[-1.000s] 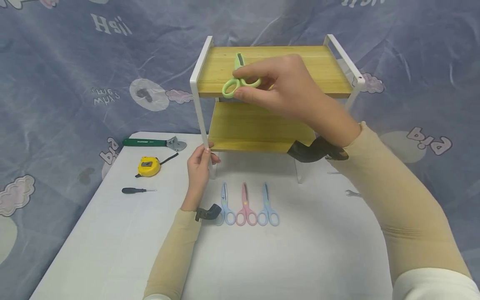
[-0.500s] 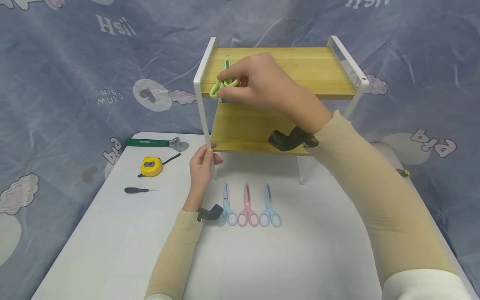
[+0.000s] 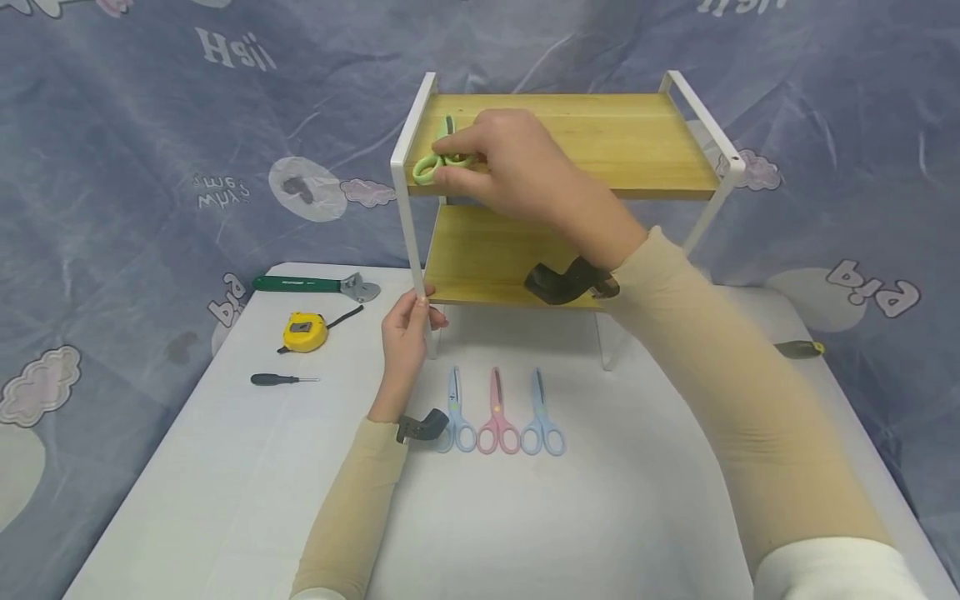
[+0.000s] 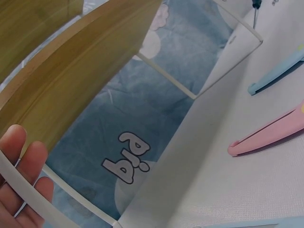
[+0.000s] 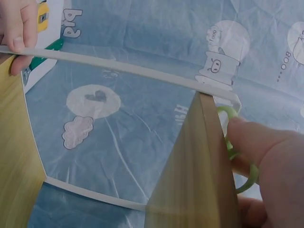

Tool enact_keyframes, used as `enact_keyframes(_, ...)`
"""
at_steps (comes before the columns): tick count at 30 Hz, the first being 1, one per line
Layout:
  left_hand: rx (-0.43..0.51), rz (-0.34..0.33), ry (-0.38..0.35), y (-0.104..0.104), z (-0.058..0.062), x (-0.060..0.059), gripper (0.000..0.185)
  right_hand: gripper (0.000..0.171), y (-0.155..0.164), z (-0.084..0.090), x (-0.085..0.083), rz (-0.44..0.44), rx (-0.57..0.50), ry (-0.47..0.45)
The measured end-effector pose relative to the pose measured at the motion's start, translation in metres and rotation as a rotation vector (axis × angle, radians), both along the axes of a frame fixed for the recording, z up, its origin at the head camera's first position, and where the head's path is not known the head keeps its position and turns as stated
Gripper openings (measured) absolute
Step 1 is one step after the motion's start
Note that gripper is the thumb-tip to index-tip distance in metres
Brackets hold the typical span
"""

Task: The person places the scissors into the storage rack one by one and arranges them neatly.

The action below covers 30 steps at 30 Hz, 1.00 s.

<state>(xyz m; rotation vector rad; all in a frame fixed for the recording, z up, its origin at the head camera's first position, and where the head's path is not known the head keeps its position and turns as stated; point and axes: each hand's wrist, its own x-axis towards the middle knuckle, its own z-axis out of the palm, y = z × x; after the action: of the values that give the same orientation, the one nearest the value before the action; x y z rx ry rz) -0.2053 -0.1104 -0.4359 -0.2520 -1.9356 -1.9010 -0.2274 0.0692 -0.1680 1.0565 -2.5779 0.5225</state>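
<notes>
My right hand pinches light green scissors by the handles, between thumb and fingers, over the left end of the shelf rack's upper wooden board. The blades point away from me. From the right wrist view, the green handles show right at the board's edge, with part of them behind the thumb. Lower down, my left hand grips the rack's white front left leg beside the lower board. Its curled fingers show around the white bar in the left wrist view.
Blue scissors, pink scissors and another blue pair lie in a row before the rack. At left are a green-handled adjustable wrench, a yellow tape measure and a screwdriver. A dark-handled tool lies far right.
My right hand has carried the green scissors leftward to the upper board's left end. The left hand keeps its grip on the leg. The head view has shifted slightly.
</notes>
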Motion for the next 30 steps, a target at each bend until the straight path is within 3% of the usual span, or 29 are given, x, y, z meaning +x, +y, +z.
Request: enact_keyframes(30,0.025,0.001,-0.041,-0.001,0.000,-0.003,0.028,0.031,-0.012,-0.004,-0.008,-0.070,-0.008,0.018)
